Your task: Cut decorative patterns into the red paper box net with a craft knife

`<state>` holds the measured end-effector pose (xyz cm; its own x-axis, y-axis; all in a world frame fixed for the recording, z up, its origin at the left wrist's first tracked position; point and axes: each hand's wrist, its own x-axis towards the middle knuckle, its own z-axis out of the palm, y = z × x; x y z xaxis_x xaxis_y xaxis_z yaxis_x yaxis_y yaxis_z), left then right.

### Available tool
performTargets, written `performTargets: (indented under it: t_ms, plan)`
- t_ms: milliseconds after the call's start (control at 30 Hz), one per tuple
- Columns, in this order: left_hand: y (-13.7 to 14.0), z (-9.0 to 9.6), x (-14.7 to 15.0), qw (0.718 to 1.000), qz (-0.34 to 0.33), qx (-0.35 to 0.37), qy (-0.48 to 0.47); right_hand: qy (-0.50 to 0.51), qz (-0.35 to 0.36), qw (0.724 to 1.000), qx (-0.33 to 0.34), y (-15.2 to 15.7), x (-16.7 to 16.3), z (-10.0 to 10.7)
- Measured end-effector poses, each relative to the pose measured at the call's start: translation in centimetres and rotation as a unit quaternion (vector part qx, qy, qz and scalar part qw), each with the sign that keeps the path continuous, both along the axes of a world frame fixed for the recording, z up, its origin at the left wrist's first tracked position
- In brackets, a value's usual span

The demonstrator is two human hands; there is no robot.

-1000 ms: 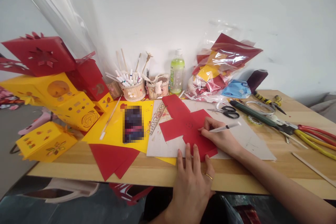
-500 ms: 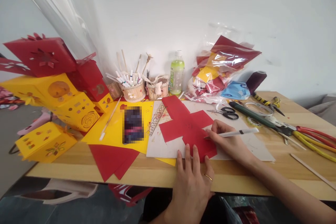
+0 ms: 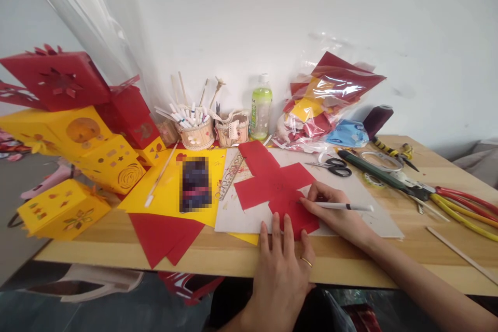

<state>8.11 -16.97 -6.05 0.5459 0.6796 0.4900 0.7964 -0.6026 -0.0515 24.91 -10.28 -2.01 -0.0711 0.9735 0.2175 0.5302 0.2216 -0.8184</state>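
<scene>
A cross-shaped piece of red paper (image 3: 259, 187) lies on a pale board (image 3: 241, 220) in the middle of the table. My left hand (image 3: 278, 275) rests flat on the paper's near end, fingers spread, a ring on one of them. Pinched in my right hand (image 3: 330, 210) is a white marker pen (image 3: 350, 207), its tip end hidden by the fingers, held low over the right part of the near flap. Faint drawn marks show at the centre of the cross. A clear ruler (image 3: 230, 176) lies along the board's left side, and black-handled scissors (image 3: 337, 166) sit beyond my right hand.
Yellow and red cut-paper boxes (image 3: 112, 163) are stacked at the left. Marker and tool baskets (image 3: 196, 132), a green-labelled bottle (image 3: 261, 109) and a plastic bag of paper scraps (image 3: 319, 98) line the wall. Pliers (image 3: 422, 191) and a thread cone (image 3: 378, 119) are at the right.
My right hand and the pen have shifted slightly left and up on the red flap. My left hand stays pressed on the paper. The whole view has moved a little.
</scene>
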Motion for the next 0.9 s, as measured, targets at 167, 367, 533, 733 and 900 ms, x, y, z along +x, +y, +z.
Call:
performTargets:
  t_ms: [167,367,533,733,900]
  plan:
    - [0.0,-0.05,0.07,1.0,0.001,-0.001,-0.015,-0.01,0.002,1.0,0.0,0.08,0.07,-0.05]
    - [0.09,-0.23,0.1,1.0,0.001,-0.005,-0.015,-0.012,0.004,1.0,-0.003,-0.02,0.13,-0.08]
    - [0.2,-0.36,0.13,1.0,0.002,0.002,-0.018,-0.007,0.002,1.0,-0.002,0.07,0.09,-0.01]
    - [-0.01,-0.17,0.02,1.0,0.001,0.001,-0.012,-0.004,0.001,1.0,-0.002,0.11,-0.07,0.03]
    - [0.2,0.1,-0.03,1.0,-0.002,0.013,-0.017,0.005,0.013,1.0,-0.016,-0.03,0.14,0.03]
